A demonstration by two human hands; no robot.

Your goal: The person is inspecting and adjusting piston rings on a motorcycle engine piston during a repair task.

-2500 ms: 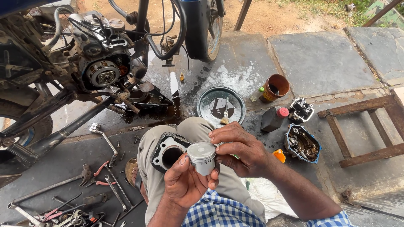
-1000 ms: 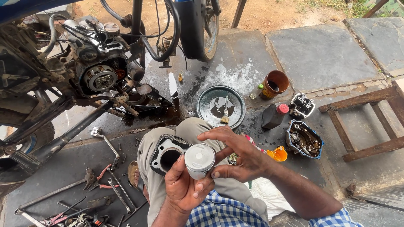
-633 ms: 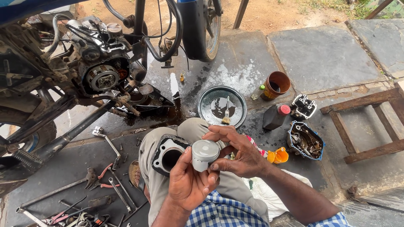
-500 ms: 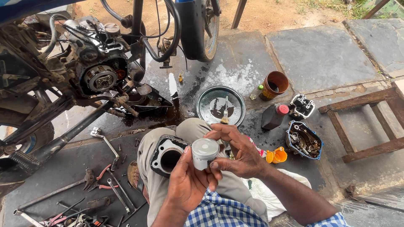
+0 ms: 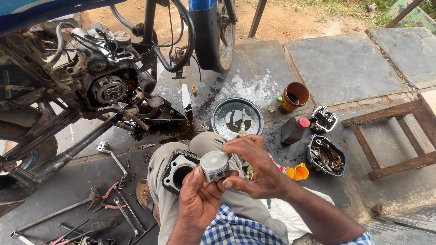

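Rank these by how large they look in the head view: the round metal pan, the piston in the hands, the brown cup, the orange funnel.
1. Round metal pan
2. Piston and brown cup: they look alike, and the piston is nearer the camera, so unsure
3. Orange funnel

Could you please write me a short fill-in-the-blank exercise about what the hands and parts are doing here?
1. Both hands hold a silver ____ above the lap.
2. The cylinder block rests on the person's ____.
3. The round pan lies on the ground beside a brown ____.
4. The pliers on the ground have ____ handles.

Missing words: piston; knee; cup; red
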